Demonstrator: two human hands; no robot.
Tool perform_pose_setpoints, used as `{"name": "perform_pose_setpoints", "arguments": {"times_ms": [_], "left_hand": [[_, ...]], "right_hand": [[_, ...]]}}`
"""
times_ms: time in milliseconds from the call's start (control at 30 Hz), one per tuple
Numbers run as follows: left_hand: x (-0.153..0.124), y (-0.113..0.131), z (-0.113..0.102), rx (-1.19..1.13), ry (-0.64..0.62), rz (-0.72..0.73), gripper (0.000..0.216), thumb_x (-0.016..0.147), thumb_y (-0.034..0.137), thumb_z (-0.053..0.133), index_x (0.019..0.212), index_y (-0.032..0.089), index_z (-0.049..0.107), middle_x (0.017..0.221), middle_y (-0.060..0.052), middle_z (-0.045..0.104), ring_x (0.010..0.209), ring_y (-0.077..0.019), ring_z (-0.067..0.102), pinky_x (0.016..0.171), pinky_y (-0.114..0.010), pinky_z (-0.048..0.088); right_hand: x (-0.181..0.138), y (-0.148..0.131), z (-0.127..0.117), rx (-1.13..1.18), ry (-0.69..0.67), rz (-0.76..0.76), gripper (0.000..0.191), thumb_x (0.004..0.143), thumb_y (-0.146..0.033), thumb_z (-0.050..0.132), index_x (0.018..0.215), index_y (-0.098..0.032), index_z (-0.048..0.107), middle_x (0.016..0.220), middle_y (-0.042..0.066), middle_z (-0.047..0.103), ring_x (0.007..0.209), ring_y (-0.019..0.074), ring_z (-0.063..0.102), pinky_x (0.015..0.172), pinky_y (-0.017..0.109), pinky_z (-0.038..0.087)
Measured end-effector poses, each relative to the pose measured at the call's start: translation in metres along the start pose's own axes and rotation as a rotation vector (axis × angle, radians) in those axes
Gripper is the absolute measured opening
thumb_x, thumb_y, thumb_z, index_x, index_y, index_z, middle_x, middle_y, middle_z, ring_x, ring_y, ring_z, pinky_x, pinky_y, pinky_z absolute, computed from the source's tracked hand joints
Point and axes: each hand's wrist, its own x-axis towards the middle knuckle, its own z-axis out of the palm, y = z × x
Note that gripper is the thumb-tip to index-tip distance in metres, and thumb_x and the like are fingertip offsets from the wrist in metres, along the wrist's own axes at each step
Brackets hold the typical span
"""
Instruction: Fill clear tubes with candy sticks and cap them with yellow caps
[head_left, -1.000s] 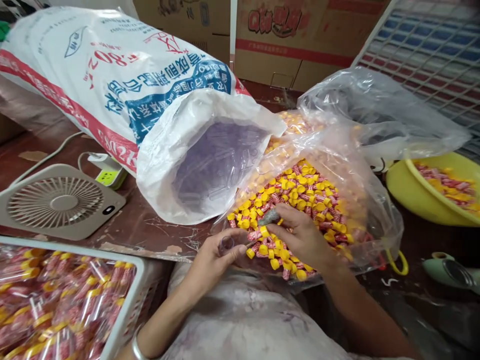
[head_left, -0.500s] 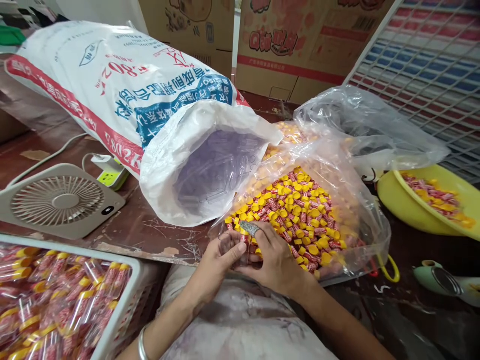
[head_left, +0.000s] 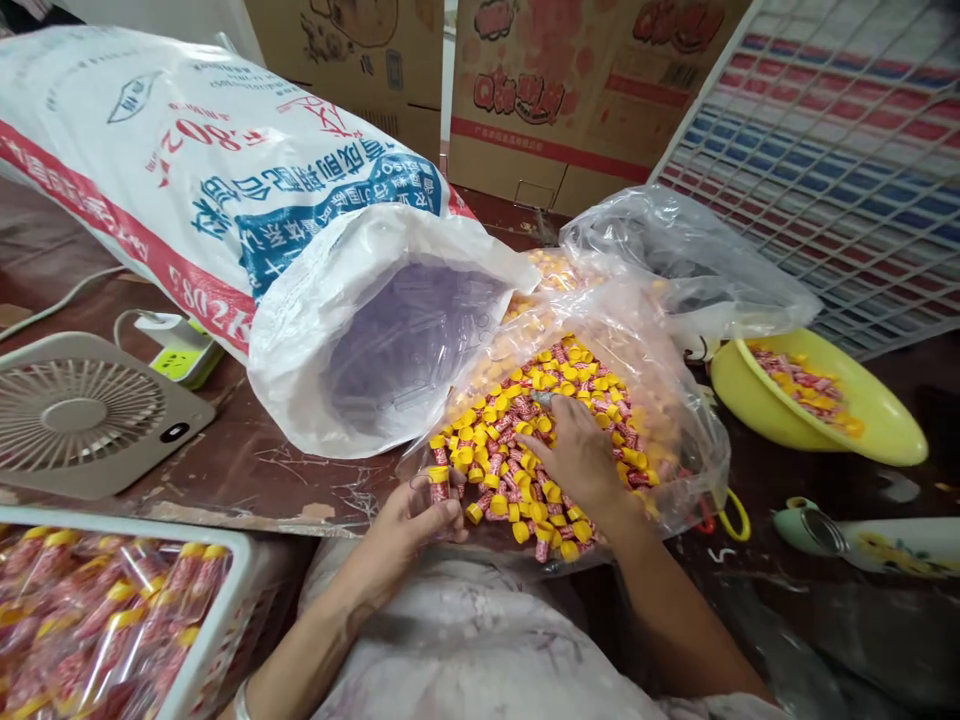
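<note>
My left hand (head_left: 409,525) is closed round a small clear tube (head_left: 439,487) with a yellow cap, held at the near edge of the table. My right hand (head_left: 576,458) rests palm down on a heap of yellow caps and red-and-white pieces (head_left: 517,440) inside an open clear plastic bag (head_left: 679,430). Its fingers are curled into the heap; what they pinch is hidden. A big white woven sack (head_left: 225,180) lies on its side to the left, its mouth open on a load of clear empty tubes (head_left: 409,345).
A white crate (head_left: 217,590) of filled tubes stands at the lower left. A flat beige fan (head_left: 82,415) and a power strip (head_left: 176,350) lie on the left. A yellow basin (head_left: 862,410) with more pieces sits right. Cardboard boxes (head_left: 555,90) stand behind.
My right hand left my left hand and went forward onto the heap in the bag. The tube in my left hand now shows a yellow cap. The view shifted slightly.
</note>
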Motion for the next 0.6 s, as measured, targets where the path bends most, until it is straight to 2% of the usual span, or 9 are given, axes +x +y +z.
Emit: {"name": "perform_pose_setpoints", "arguments": {"times_ms": [100,167,233,300,367,500,600], "left_hand": [[0.002,0.000,0.002,0.026,-0.024,0.015,0.046,0.071,0.041,0.085,0.100,0.015,0.060,0.085,-0.001,0.060,0.074,-0.0139,0.059,0.071,-0.030,0.055],[0.004,-0.001,0.004,0.039,-0.035,0.030,0.044,0.072,0.041,0.083,0.099,0.016,0.059,0.086,0.000,0.057,0.075,-0.0141,0.058,0.070,-0.030,0.054],[0.006,-0.002,0.004,0.060,-0.053,0.045,0.043,0.074,0.041,0.082,0.101,0.017,0.058,0.083,0.001,0.055,0.073,-0.0133,0.055,0.068,-0.028,0.053],[0.009,-0.004,0.005,0.085,-0.078,0.051,0.039,0.075,0.039,0.080,0.098,0.017,0.057,0.080,0.003,0.053,0.071,-0.0119,0.052,0.067,-0.026,0.050],[0.011,-0.006,0.007,0.095,-0.107,0.047,0.035,0.074,0.036,0.079,0.093,0.017,0.057,0.078,0.003,0.054,0.070,-0.0112,0.049,0.067,-0.024,0.048],[0.008,-0.004,0.016,0.087,-0.119,0.053,0.026,0.071,0.026,0.078,0.086,0.017,0.059,0.080,0.002,0.059,0.074,-0.0133,0.053,0.070,-0.025,0.049],[0.005,-0.001,0.022,0.032,-0.049,0.022,0.025,0.066,0.023,0.080,0.079,0.017,0.059,0.073,0.003,0.060,0.071,-0.0140,0.055,0.068,-0.025,0.049]], "right_hand": [[0.003,0.012,0.006,-0.052,-0.021,-0.056,0.015,0.092,-0.027,0.070,0.095,-0.018,0.059,0.092,0.010,0.067,0.090,0.0296,0.066,0.075,0.039,0.056],[0.001,0.007,0.002,0.072,0.068,-0.064,0.010,0.096,-0.028,0.065,0.092,-0.019,0.061,0.092,0.008,0.067,0.087,0.0260,0.067,0.077,0.037,0.056],[-0.003,-0.005,-0.010,0.301,0.113,-0.053,0.011,0.098,-0.031,0.062,0.097,-0.020,0.063,0.100,0.008,0.066,0.090,0.0233,0.067,0.080,0.035,0.057],[-0.005,-0.020,-0.022,0.547,0.036,-0.084,0.011,0.099,-0.031,0.062,0.102,-0.021,0.063,0.105,0.007,0.065,0.093,0.0208,0.067,0.082,0.032,0.058],[-0.007,-0.035,-0.029,0.692,-0.052,-0.131,0.010,0.098,-0.030,0.063,0.103,-0.021,0.062,0.100,0.005,0.066,0.091,0.0190,0.068,0.080,0.030,0.058],[-0.005,-0.054,-0.028,0.691,-0.137,-0.246,0.014,0.101,-0.031,0.059,0.092,-0.021,0.059,0.086,0.002,0.067,0.083,0.0179,0.067,0.076,0.029,0.057],[-0.004,-0.062,-0.026,0.652,-0.249,-0.415,0.016,0.104,-0.032,0.053,0.104,-0.020,0.062,0.105,0.008,0.070,0.110,0.0225,0.064,0.097,0.039,0.055]]}}
